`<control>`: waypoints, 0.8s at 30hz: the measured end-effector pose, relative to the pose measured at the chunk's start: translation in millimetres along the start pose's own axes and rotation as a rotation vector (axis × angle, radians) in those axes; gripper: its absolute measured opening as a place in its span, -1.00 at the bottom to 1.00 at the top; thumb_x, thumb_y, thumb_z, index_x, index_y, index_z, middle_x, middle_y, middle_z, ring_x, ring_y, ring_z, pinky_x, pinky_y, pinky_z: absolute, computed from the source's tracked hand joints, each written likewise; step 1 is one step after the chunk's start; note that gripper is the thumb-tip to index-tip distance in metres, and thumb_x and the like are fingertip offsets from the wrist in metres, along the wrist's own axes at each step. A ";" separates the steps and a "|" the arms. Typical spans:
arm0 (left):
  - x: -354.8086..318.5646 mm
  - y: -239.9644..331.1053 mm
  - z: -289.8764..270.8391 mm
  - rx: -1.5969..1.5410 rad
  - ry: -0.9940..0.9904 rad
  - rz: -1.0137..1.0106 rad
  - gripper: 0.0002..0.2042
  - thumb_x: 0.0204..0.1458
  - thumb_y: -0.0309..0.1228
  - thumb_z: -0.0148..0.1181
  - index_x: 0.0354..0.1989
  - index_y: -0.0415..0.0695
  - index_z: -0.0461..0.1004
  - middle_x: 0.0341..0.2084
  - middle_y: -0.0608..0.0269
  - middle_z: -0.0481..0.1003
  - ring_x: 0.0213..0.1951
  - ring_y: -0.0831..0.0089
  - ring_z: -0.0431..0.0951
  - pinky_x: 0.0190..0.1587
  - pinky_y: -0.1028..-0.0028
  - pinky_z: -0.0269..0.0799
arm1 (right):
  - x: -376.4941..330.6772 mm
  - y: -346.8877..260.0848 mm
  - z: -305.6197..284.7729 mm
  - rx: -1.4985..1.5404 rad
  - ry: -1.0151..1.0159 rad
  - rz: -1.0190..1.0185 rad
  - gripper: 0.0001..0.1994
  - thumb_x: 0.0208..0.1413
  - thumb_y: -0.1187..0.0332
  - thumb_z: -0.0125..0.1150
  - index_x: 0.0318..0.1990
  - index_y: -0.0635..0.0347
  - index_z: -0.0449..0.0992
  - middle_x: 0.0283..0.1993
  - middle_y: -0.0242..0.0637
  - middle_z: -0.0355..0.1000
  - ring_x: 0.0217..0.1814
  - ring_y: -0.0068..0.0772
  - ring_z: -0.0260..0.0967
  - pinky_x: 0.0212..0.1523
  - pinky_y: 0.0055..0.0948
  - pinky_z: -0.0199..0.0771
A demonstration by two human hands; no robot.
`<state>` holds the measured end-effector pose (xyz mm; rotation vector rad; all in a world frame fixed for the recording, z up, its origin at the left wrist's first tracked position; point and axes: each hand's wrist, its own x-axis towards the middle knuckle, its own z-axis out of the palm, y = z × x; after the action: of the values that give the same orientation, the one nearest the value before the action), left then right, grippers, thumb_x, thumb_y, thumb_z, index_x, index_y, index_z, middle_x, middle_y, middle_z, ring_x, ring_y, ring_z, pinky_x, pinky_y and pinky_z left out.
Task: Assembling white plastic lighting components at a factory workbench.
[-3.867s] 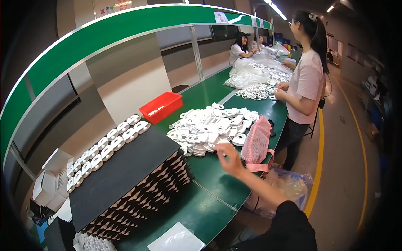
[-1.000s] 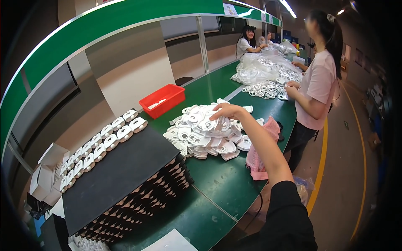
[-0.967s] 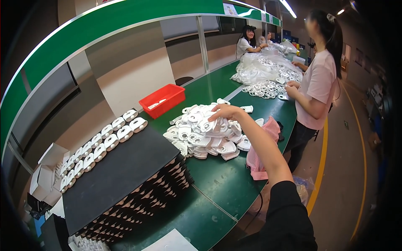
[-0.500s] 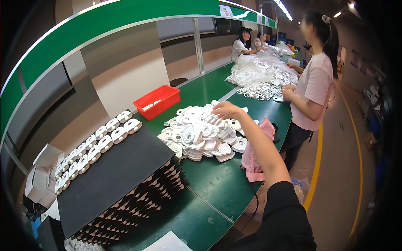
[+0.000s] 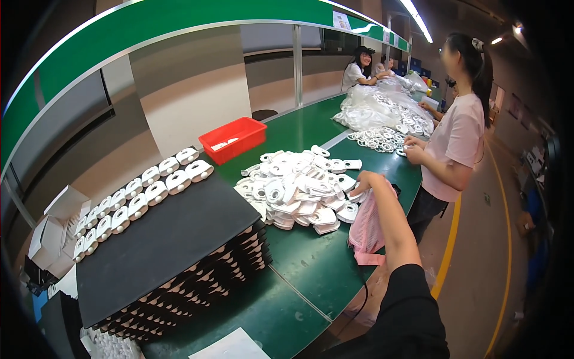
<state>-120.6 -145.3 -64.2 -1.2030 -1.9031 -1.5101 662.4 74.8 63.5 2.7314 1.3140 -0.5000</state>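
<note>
Where right hand [image 5: 366, 182] meets white pile [image 5: 299, 188] — grip unclear; one red bin [image 5: 233, 139].

A long green bench [image 5: 311, 281] is running from 6 o'clock toward 1 o'clock. A stack of black foam trays [image 5: 173, 251] is sitting at 8 o'clock, with rows of white plastic parts [image 5: 137, 197] lying on top. A red bin [image 5: 233, 139] is standing at 11 o'clock. A heap of white parts [image 5: 299, 188] is lying at centre, a pink mesh bag [image 5: 366, 230] is hanging over the edge beside it, and more white heaps [image 5: 382, 113] are lying at 1 o'clock.
</note>
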 end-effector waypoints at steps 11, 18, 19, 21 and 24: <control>4.5 16.0 -1.6 0.044 0.016 0.057 -0.67 0.00 -0.18 0.06 -0.12 -0.10 0.42 -0.43 0.11 0.40 -0.55 0.37 0.32 -0.51 0.47 0.29 | -20.2 -68.6 -42.8 0.417 0.091 -0.265 -0.53 -0.43 0.31 0.39 -0.23 0.27 0.51 -0.33 -0.18 0.45 -0.41 -0.36 0.44 -0.46 -0.41 0.50; 7.3 28.4 -0.1 0.051 0.011 0.038 -0.62 0.01 -0.11 0.03 -0.08 -0.09 0.40 -0.41 0.08 0.40 -0.52 0.34 0.34 -0.49 0.45 0.31 | -37.8 -120.6 -32.7 0.865 0.062 -0.463 -0.43 -0.33 0.19 0.40 -0.14 0.40 0.43 -0.24 -0.06 0.41 -0.32 -0.30 0.44 -0.41 -0.40 0.51; 6.6 26.9 -1.6 0.050 0.010 0.043 -0.62 0.01 -0.11 0.03 -0.08 -0.09 0.40 -0.41 0.08 0.40 -0.52 0.34 0.34 -0.49 0.45 0.31 | -38.4 -123.5 -32.1 0.903 0.045 -0.471 -0.43 -0.32 0.16 0.40 -0.15 0.40 0.43 -0.24 -0.04 0.41 -0.30 -0.30 0.43 -0.39 -0.39 0.51; 5.2 21.8 -3.9 0.129 -0.048 0.001 -0.66 0.00 -0.21 0.06 -0.09 -0.13 0.39 -0.37 0.06 0.41 -0.44 0.30 0.39 -0.38 0.42 0.36 | -32.5 -113.8 -31.0 0.906 0.070 -0.467 -0.40 -0.31 0.14 0.38 -0.12 0.41 0.41 -0.20 -0.03 0.41 -0.25 -0.26 0.43 -0.34 -0.36 0.50; 8.8 48.7 -4.8 0.066 -0.082 -0.039 -0.65 -0.02 -0.29 0.04 -0.08 -0.19 0.35 -0.29 -0.01 0.36 -0.36 0.20 0.37 -0.31 0.36 0.33 | -9.1 -69.1 -24.4 -0.024 0.279 -0.445 -0.24 -0.32 0.18 0.39 0.09 0.34 0.23 -0.05 -0.04 0.34 -0.10 -0.25 0.37 -0.15 -0.39 0.43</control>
<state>-85.9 -145.0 -28.5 -1.2220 -2.0240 -1.4254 610.1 116.5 94.8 2.5523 1.9971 -0.1216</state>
